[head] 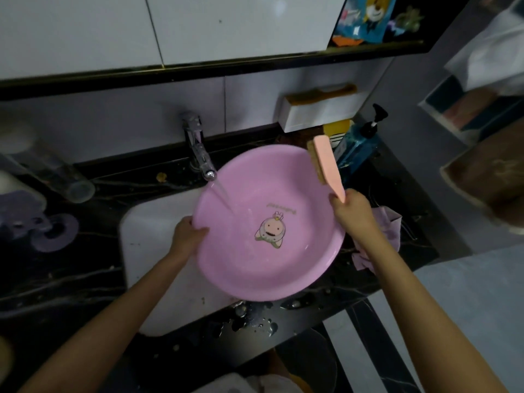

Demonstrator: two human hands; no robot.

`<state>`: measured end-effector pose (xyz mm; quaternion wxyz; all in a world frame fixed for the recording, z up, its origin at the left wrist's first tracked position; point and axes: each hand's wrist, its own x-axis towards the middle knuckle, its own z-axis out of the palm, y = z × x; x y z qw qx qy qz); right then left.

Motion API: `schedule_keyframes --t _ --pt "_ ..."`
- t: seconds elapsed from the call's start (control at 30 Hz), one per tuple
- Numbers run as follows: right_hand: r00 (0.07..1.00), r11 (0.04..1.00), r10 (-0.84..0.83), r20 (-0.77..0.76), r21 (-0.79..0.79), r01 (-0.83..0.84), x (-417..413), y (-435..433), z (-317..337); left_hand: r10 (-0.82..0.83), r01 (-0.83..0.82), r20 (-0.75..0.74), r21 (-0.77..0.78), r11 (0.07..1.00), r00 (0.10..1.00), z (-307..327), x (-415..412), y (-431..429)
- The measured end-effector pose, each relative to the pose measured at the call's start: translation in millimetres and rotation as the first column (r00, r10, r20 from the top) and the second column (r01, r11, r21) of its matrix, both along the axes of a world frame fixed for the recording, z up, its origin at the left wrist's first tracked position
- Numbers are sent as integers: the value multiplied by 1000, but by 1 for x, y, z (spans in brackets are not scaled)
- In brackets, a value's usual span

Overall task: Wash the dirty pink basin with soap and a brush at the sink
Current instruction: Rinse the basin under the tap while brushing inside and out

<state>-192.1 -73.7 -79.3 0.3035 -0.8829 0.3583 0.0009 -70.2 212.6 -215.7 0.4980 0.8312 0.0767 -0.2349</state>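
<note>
Mid-frame: left hand [188,234] grips pink basin [269,251] rim under running faucet [198,148]; right hand [350,209] grasps brush [329,165], raised off basin. Rinsing stage; scrub status unclear.

basin [255,265]: glossy pink plastic | faucet [198,148]: shiny metal | counter [71,279]: glossy dark veined stone | sink [158,251]: smooth white

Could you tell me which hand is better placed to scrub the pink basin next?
The right hand: it grips the pink-backed scrubbing brush by the rim of the round pink plastic basin, while the left hand holds its rim under the running chrome tap.
</note>
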Motion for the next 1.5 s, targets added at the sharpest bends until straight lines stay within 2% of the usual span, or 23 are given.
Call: schedule_keyframes --t 0.1,0.23,0.3,0.4,0.5,0.63,0.77,0.8,0.87,0.93,0.97,1.0,1.03,1.1,1.13,1.2,1.23,1.3,1.33,1.37,1.43,1.47,1.5 --pt "987 998 33 -160 57 -24 -3 -6 -22 33 -33 5 -49 998 999 32 -6 20" --pt "938 977 186 -294 159 -144 1 7 -43 121 -115 36 -136 984 992 78 -13 48" --pt "881 946 311 -358 206 -250 7 17 -53 218 -206 71 -155 966 973 97 -11 58" --pt "751 895 443 -490 184 -407 17 33 -59 230 -216 183 -90 972 956 119 -6 67" --pt "740 850 518 -430 166 -499 36 47 -66 186 -184 292 -33 982 938 134 -7 69" --pt "730 775 629 -266 285 -564 75 68 -63 137 -187 390 92 978 910 147 -7 56" --pt "706 716 697 -127 182 -674 122 77 -63 80 -193 430 227 954 899 151 -3 52" --pt "691 701 712 -129 200 -685 130 76 -63 72 -194 427 249 949 901 152 -2 51" --pt "600 625 780 -177 200 -754 143 69 -64 56 -195 427 288 938 902 153 -1 49" --pt "603 632 768 -214 106 -768 142 63 -68 48 -193 432 297 935 900 157 -2 46" --pt "510 561 805 -302 110 -820 143 62 -79 50 -197 435 301 933 899 157 -2 45" --pt "451 531 824 -343 188 -826 140 62 -82 54 -203 434 304 931 899 158 -1 45" --pt "420 497 835 -355 159 -853 143 61 -85 63 -212 436 304 929 898 158 -1 45" --pt "479 542 831 -282 213 -813 149 58 -85 69 -216 434 300 929 898 158 0 47" --pt "518 558 818 -251 126 -820 154 54 -83 71 -217 434 297 930 898 157 1 46" --pt "494 504 846 -203 -1 -864 156 56 -82 60 -208 438 297 932 897 157 1 44" --pt "451 474 850 -273 20 -880 157 60 -82 62 -210 440 296 932 896 159 1 45" --pt "394 482 832 -390 157 -862 154 61 -84 65 -209 438 290 934 897 159 2 45" --pt "424 524 824 -376 219 -823 153 60 -85 62 -205 437 290 935 897 159 2 45" --pt "445 542 810 -383 197 -817 157 57 -88 60 -203 434 290 935 899 159 3 45" --pt "423 464 832 -359 34 -885 161 55 -89 70 -210 432 285 935 899 158 2 44" --pt "371 385 860 -351 -34 -922 159 57 -92 71 -209 429 283 936 900 158 2 43" --pt "287 317 861 -420 2 -948 156 59 -93 76 -211 428 279 937 900 158 2 44"
